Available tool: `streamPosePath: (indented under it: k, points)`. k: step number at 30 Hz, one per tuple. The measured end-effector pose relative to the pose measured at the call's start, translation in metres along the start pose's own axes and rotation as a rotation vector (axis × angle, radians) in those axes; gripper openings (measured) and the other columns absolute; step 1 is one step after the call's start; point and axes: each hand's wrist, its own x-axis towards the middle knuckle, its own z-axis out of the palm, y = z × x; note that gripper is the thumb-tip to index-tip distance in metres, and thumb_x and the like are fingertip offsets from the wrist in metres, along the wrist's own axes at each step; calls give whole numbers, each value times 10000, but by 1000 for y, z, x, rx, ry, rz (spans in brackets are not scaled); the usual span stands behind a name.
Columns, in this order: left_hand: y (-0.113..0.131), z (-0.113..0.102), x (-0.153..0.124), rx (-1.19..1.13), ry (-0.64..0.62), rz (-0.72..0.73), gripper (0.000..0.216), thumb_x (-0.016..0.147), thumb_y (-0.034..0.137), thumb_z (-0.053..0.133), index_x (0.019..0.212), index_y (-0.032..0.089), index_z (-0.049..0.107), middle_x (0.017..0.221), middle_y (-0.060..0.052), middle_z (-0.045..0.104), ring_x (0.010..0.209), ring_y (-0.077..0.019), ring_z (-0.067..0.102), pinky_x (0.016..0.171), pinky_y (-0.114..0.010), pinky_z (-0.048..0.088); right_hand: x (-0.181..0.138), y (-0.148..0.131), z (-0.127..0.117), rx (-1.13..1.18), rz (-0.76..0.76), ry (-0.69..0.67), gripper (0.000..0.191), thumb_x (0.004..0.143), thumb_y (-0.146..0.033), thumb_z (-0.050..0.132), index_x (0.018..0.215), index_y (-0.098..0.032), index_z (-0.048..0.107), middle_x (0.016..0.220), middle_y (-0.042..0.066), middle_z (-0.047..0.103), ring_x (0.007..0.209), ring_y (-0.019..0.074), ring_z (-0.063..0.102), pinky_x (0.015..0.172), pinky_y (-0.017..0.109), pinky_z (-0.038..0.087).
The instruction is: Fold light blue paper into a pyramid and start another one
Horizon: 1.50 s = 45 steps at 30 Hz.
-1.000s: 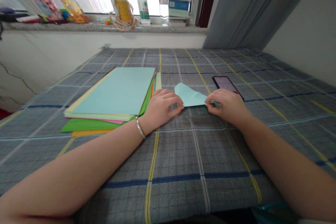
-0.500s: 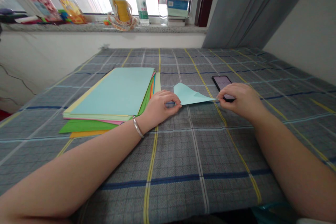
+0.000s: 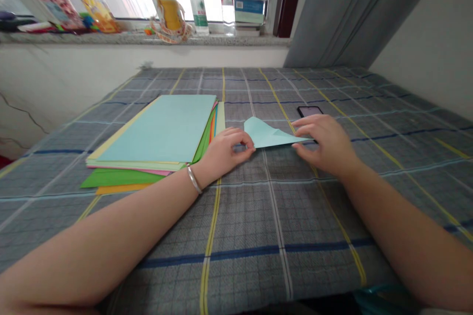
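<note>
A light blue piece of folded paper (image 3: pixel 266 134) lies between my hands, its narrow point reaching right. My left hand (image 3: pixel 231 150) pinches its near left corner between thumb and fingers; a silver bangle circles that wrist. Around the pointed right end, my right hand (image 3: pixel 323 145) has its thumb and fingers parted, with the tip running between them. Whether those fingers touch the paper I cannot tell. Just behind the right hand is a phone (image 3: pixel 309 111), partly covered by it.
A stack of coloured paper sheets (image 3: pixel 158 128), light blue on top, lies left of my hands on the checked tablecloth (image 3: pixel 244 226). On the windowsill (image 3: pixel 129 38) stand bottles, a yellow container (image 3: pixel 170 12), a white-green tube (image 3: pixel 200 15) and boxes (image 3: pixel 250 7). A grey curtain (image 3: pixel 354 10) hangs at right.
My right hand has let go of the paper's pointed tip, opened its fingers and moved slightly left along it, covering more of the phone. My left hand keeps its pinch.
</note>
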Motion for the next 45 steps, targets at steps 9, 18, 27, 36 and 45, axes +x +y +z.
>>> streamPosePath:
  k: [9, 18, 27, 36, 45]
  points:
    - [7, 2, -1, 38, -49, 219, 85, 895, 220, 614, 818, 187, 603, 851, -10, 688, 816, -140, 609, 800, -293, 473, 9, -43, 27, 8, -78, -130, 129, 911, -286, 572, 854, -208, 657, 873, 26, 731, 889, 210, 645, 825, 359, 460]
    - [6, 0, -1, 108, -75, 300, 153, 907, 311, 627, 822, 186, 612, 872, -14, 688, 821, -135, 612, 792, -285, 468, 9, -43, 28, 54, -69, -129, 145, 905, -238, 551, 804, -202, 648, 850, 27, 722, 854, 199, 636, 768, 338, 443]
    - [8, -3, -2, 225, -32, 355, 216, 896, 386, 635, 786, 200, 636, 836, 7, 708, 761, -130, 613, 755, -285, 444, 9, -43, 27, 91, -87, -154, 140, 913, -234, 539, 805, -211, 626, 887, 15, 724, 846, 188, 624, 769, 334, 445]
    - [0, -8, -1, 90, -26, 260, 246, 894, 363, 640, 723, 190, 610, 778, 4, 691, 762, -134, 609, 763, -289, 451, 2, -33, 24, 150, -5, -114, 85, 867, -191, 580, 791, -224, 598, 949, 16, 725, 880, 182, 640, 775, 317, 466]
    - [8, -7, -2, 215, -78, 278, 169, 927, 360, 584, 855, 221, 646, 884, -12, 705, 835, -154, 605, 833, -321, 438, 4, -38, 24, 102, 15, -151, 70, 860, -191, 568, 817, -228, 610, 898, 20, 718, 859, 188, 633, 748, 321, 456]
